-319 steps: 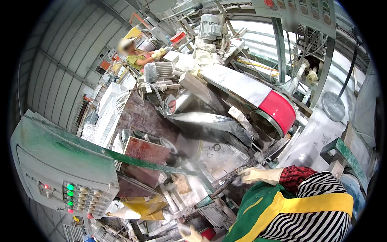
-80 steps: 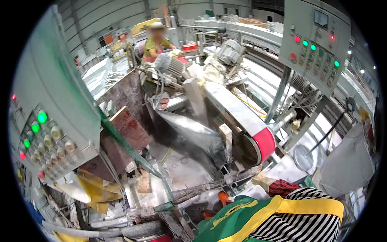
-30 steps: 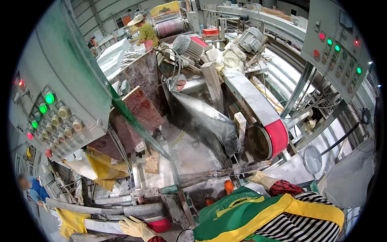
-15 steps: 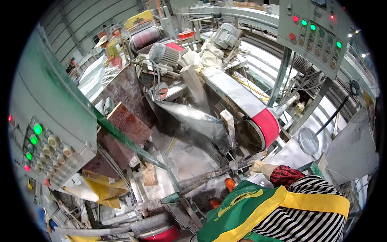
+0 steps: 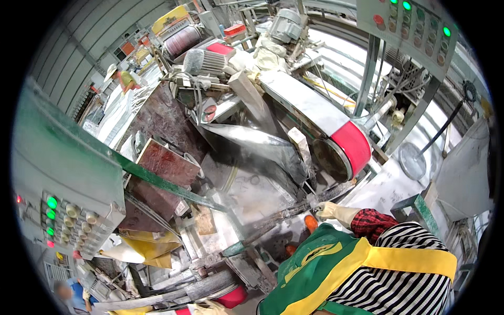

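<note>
My right hand wears a cream glove below a red-and-black checked sleeve. It is beside the end of a long grimy bar, close to a red-banded belt machine. Its fingers are bunched together; whatever they hold is too small to make out. At the bottom edge, part of a pale glove, which looks like my left hand, shows next to a lower roller with a red band. Its fingers are mostly cut off. Between the hands are my green and yellow apron and an orange shoe tip.
A control panel with lit buttons stands at left, another at upper right. A green bar slants across the left side. A dusty metal sheet leans mid-view. Two other people are farther off.
The view has shifted and tilted slightly. My right hand stays near the bar's end, its fingers appearing a little more bunched. A pale glove has come in at the bottom edge.
</note>
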`<state>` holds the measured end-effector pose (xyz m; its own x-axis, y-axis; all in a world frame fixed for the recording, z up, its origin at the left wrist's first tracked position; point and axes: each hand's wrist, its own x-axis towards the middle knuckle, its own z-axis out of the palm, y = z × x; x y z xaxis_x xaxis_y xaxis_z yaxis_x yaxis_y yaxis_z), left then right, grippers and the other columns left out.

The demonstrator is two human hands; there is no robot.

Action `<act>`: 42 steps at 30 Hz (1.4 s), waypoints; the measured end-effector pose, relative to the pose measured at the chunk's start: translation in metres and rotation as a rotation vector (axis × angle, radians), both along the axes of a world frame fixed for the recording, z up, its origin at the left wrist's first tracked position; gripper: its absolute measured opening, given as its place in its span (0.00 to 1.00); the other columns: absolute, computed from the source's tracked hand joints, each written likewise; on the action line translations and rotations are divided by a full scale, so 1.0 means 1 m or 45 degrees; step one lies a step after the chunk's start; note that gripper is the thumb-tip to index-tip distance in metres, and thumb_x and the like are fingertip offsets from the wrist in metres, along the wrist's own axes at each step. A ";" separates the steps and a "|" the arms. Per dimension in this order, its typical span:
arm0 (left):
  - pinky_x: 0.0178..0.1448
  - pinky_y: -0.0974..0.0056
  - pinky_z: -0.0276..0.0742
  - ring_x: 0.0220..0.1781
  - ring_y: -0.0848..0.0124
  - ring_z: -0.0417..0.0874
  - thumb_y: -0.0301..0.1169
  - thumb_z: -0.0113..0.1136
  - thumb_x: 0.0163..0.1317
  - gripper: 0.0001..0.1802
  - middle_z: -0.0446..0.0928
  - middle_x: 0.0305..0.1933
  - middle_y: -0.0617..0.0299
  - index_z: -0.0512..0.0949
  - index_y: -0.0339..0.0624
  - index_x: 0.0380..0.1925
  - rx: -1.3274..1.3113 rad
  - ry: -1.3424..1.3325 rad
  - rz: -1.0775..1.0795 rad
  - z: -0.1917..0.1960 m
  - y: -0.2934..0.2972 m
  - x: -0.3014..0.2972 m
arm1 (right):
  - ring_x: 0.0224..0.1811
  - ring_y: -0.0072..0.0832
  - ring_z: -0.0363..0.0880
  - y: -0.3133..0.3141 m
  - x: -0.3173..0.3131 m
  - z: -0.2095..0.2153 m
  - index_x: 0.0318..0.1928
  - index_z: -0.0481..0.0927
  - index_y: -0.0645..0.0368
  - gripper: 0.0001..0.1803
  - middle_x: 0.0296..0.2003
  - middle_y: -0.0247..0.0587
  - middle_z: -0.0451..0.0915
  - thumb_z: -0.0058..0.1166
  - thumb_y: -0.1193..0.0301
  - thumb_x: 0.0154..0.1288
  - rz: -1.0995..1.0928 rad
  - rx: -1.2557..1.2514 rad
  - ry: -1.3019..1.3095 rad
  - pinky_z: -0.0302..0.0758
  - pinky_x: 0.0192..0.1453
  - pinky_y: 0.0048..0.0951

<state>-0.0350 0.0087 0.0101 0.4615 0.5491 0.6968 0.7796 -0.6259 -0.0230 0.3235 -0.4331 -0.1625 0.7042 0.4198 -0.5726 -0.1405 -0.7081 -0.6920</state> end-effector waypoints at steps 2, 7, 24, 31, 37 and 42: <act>0.61 0.45 0.70 0.54 0.43 0.75 0.37 0.56 0.65 0.23 0.75 0.52 0.36 0.73 0.26 0.52 -0.154 -0.134 -0.156 -0.001 -0.014 0.011 | 0.42 0.37 0.84 0.013 0.002 -0.017 0.60 0.77 0.54 0.29 0.47 0.49 0.84 0.58 0.60 0.56 0.023 0.150 -0.021 0.80 0.47 0.35; 0.78 0.54 0.51 0.73 0.56 0.62 0.14 0.61 0.50 0.35 0.65 0.70 0.46 0.68 0.36 0.62 -1.219 -0.771 -0.288 -0.052 -0.035 0.067 | 0.30 0.21 0.77 0.074 -0.003 0.012 0.66 0.71 0.52 0.30 0.32 0.37 0.82 0.57 0.69 0.62 -0.305 0.845 0.286 0.73 0.34 0.22; 0.73 0.49 0.60 0.69 0.38 0.65 0.27 0.73 0.48 0.35 0.65 0.66 0.30 0.71 0.31 0.58 -0.916 0.296 -1.703 0.065 -0.206 0.291 | 0.60 0.33 0.74 0.010 0.087 0.116 0.72 0.54 0.66 0.43 0.62 0.47 0.70 0.54 0.85 0.55 -1.243 1.298 -0.612 0.71 0.62 0.30; 0.74 0.59 0.58 0.72 0.60 0.63 0.23 0.62 0.61 0.33 0.63 0.71 0.51 0.65 0.43 0.67 -1.580 0.055 -0.535 0.010 -0.077 0.188 | 0.76 0.36 0.53 -0.063 0.157 0.139 0.74 0.45 0.68 0.50 0.74 0.55 0.53 0.54 0.83 0.52 -1.710 0.627 -0.619 0.53 0.75 0.26; 0.61 0.61 0.72 0.55 0.60 0.78 0.33 0.59 0.66 0.28 0.77 0.56 0.49 0.67 0.39 0.64 -1.641 -0.405 -0.227 -0.051 0.013 0.086 | 0.67 0.47 0.68 -0.076 0.189 0.111 0.75 0.43 0.63 0.51 0.65 0.65 0.65 0.54 0.72 0.54 -1.686 0.314 -0.601 0.65 0.68 0.36; 0.60 0.60 0.72 0.55 0.60 0.78 0.36 0.60 0.65 0.29 0.75 0.58 0.49 0.67 0.42 0.65 -1.554 -0.369 -0.059 -0.051 0.021 0.068 | 0.43 0.53 0.81 -0.098 0.194 0.121 0.74 0.46 0.61 0.45 0.41 0.64 0.80 0.49 0.62 0.59 -1.388 -0.155 -0.349 0.76 0.50 0.40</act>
<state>0.0334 0.0293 -0.0408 0.4130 0.8939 -0.1746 0.6359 -0.1457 0.7579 0.5172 -0.5309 -0.0415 0.7687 -0.5432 -0.3377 -0.5786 -0.3654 -0.7292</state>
